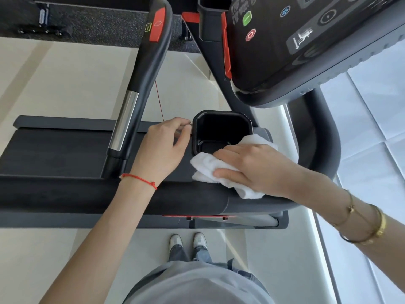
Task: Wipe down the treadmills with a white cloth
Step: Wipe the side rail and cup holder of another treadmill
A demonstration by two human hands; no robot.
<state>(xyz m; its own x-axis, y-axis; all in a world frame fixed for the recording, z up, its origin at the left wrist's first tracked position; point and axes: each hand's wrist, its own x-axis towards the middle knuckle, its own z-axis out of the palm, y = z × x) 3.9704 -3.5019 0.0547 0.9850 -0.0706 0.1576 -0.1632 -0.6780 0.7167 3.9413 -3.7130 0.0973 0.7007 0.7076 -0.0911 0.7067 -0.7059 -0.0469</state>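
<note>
Right hand [252, 165] presses the white cloth [210, 170], partly hidden, beside the treadmill's cup holder [221, 128]; left hand [166, 145] pinches something unclear.

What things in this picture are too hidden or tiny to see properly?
All in the head view:
- Bottom of the square black cup holder: too dark to tell if anything is inside.
- Middle of the folded white cloth: covered by the right hand.
- What the left hand pinches: too small to tell.
- Black treadmill console: cut off by the top edge, its white print too tiny to read.
</note>
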